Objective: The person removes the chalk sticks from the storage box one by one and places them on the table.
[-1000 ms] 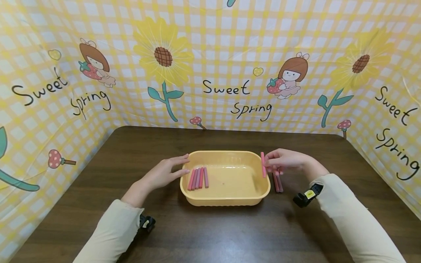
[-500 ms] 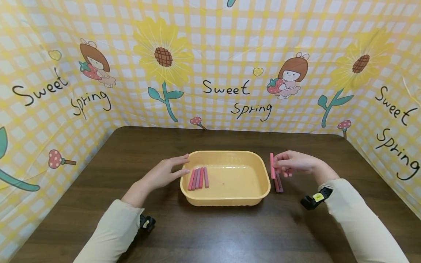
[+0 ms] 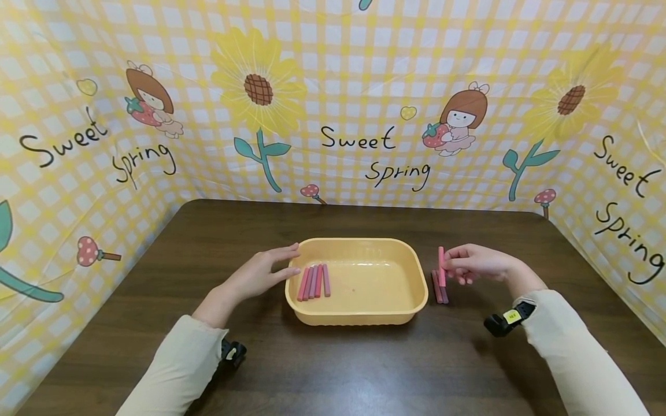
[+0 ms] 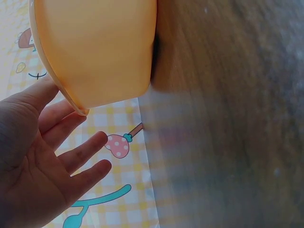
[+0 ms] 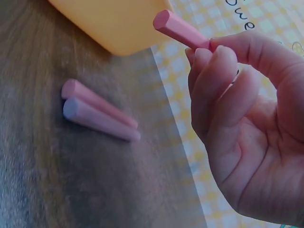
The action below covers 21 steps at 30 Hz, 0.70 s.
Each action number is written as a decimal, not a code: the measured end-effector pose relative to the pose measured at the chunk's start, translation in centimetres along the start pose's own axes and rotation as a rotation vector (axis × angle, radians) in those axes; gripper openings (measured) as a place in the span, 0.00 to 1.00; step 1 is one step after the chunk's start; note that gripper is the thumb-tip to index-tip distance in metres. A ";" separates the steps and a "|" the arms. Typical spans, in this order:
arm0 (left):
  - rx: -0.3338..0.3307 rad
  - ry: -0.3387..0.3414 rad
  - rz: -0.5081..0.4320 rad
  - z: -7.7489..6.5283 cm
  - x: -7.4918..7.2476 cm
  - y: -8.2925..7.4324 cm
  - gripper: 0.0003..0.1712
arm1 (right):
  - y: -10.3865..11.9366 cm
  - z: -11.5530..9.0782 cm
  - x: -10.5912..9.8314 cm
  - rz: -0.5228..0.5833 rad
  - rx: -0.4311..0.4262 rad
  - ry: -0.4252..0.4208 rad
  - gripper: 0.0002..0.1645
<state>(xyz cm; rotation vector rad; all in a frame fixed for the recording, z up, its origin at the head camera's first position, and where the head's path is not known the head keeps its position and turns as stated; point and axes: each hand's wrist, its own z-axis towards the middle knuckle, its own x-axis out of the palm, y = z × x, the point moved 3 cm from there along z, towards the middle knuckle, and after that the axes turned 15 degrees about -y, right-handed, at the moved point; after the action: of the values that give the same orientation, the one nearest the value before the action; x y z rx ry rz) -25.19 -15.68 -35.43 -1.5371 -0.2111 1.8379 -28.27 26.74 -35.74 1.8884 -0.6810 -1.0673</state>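
My right hand (image 3: 476,263) pinches a pink hexagonal stick (image 3: 441,266) between thumb and fingertips, raised over the table right of the yellow tray (image 3: 356,319). In the right wrist view, the stick (image 5: 180,28) points away from the fingertips. Below it, two more sticks (image 3: 437,292), one pink and one mauve, lie side by side on the table. My left hand (image 3: 260,271) rests its thumb and fingers on the tray's left rim, the other fingers spread loosely in the left wrist view. Several pink and mauve sticks (image 3: 313,283) lie in a row inside the tray's left end.
The dark wooden table (image 3: 343,370) extends around the tray. A yellow checked cloth (image 3: 354,86) with sunflowers and lettering stands behind the table and along both sides. Black cameras are strapped to both wrists.
My right hand has moved right with the pink stick, from the tray's right rim to over the two sticks on the table. The left hand and tray have stayed put.
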 end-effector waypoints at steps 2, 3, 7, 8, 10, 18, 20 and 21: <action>0.003 -0.002 0.001 0.0 0.0 0.0 0.30 | -0.3 -0.1 -0.1 0.005 0.000 0.002 0.09; 0.004 -0.002 0.001 0.0 0.0 0.0 0.30 | -0.4 -0.1 -0.2 0.007 0.002 0.003 0.09; 0.010 -0.001 -0.002 0.0 -0.1 0.0 0.30 | -1.2 -0.1 -0.3 0.013 0.019 0.001 0.10; 0.012 0.000 -0.002 0.0 -0.1 0.0 0.30 | -1.3 -0.1 -0.4 0.012 0.025 0.000 0.10; 0.014 0.000 -0.003 0.0 -0.1 0.0 0.30 | -1.7 0.0 -0.6 0.010 0.034 -0.003 0.10; 0.018 -0.003 0.001 0.0 -0.1 0.0 0.30 | -2.9 -0.3 -1.1 -0.028 0.090 -0.034 0.10; 0.018 -0.002 0.003 0.0 -0.1 0.0 0.30 | -3.2 -0.3 -1.2 -0.048 0.106 -0.045 0.11; 0.018 -0.002 0.004 0.0 -0.1 0.0 0.30 | -3.3 -0.3 -1.1 -0.058 0.115 -0.051 0.11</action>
<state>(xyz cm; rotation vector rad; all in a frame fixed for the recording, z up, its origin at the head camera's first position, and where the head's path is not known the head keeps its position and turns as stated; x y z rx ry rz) -25.19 -15.70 -35.34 -1.5242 -0.1928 1.8399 -28.36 29.43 -38.06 1.9954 -0.7344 -1.1379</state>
